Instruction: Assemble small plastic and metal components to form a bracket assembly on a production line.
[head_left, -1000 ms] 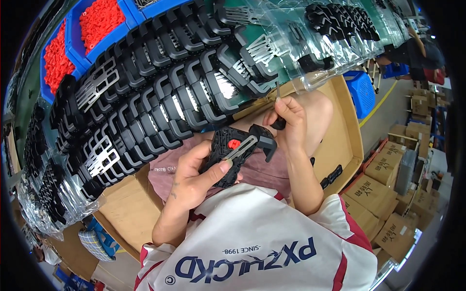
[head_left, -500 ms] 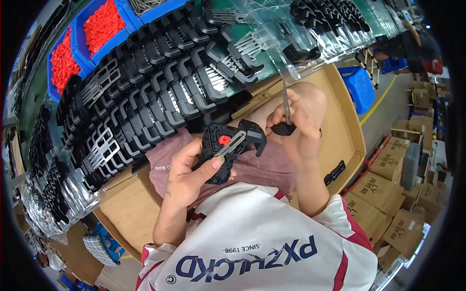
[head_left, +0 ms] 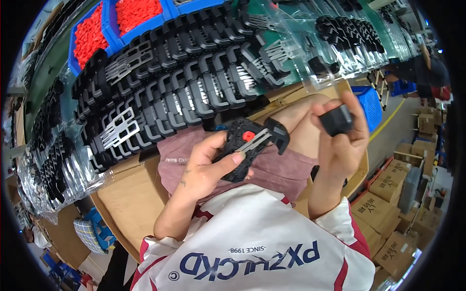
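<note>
In my left hand [head_left: 206, 167], fingers wrapped round its near side, is a black plastic holder body [head_left: 238, 170] with a black hooked jaw [head_left: 278, 136]. A small red plastic piece [head_left: 248, 136] sits in its open face, and a toothed metal strip [head_left: 256, 141] runs toward the jaw. My left thumb presses on the strip's near end. Over on the right, my right hand [head_left: 347, 148] is raised, gripping a black block-shaped plastic piece [head_left: 336, 120] between thumb and fingers. Whatever extends behind that piece is hidden from this angle.
Rows of black hooked parts [head_left: 187, 99] and flat metal frames [head_left: 121, 128] cover the bench ahead. Blue bins [head_left: 111, 29] hold red pieces [head_left: 138, 13]. Clear plastic bags lie at both ends. An opened cardboard box [head_left: 131, 194] surrounds my lap; a blue stool [head_left: 373, 104] and cartons [head_left: 386, 184] stand right.
My right hand has risen away from my left, turning the black piece so its metal strip no longer shows. My left hand keeps hold of the holder body; the whole view has shifted slightly.
</note>
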`<state>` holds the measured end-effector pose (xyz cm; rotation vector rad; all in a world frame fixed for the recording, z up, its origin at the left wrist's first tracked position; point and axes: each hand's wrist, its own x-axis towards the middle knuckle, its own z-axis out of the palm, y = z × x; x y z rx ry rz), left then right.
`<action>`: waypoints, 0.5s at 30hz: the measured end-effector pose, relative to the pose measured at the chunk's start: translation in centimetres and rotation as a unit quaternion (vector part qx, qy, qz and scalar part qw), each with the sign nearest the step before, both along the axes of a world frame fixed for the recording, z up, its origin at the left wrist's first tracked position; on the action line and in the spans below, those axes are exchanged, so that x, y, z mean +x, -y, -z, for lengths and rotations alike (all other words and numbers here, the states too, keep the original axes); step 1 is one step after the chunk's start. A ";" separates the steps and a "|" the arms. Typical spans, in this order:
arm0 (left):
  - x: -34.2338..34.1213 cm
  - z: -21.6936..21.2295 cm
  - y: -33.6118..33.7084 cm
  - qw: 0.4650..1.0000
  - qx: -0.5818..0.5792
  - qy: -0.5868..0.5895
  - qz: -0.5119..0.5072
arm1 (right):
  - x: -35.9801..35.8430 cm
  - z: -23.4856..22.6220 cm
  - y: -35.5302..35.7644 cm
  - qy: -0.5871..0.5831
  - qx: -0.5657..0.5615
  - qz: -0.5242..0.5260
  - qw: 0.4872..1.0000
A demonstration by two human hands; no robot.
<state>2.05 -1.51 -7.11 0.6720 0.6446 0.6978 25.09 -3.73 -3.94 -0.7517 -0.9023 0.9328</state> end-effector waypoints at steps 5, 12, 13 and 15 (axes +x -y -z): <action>0.1 -0.1 -0.5 1.000 0.000 0.018 0.007 | -0.2 -4.3 -3.3 0.057 0.053 -0.039 0.996; 0.3 0.0 -1.3 0.999 0.017 0.018 0.025 | -0.3 -5.6 -7.0 -0.117 -0.131 -0.364 0.915; 0.3 0.0 -1.4 0.999 0.020 0.014 0.030 | -0.6 -5.5 -7.5 -0.155 -0.183 -0.409 0.880; 0.4 -0.3 -1.6 0.999 0.027 0.005 0.039 | -1.5 -6.0 -8.9 -0.083 -0.266 -0.401 0.872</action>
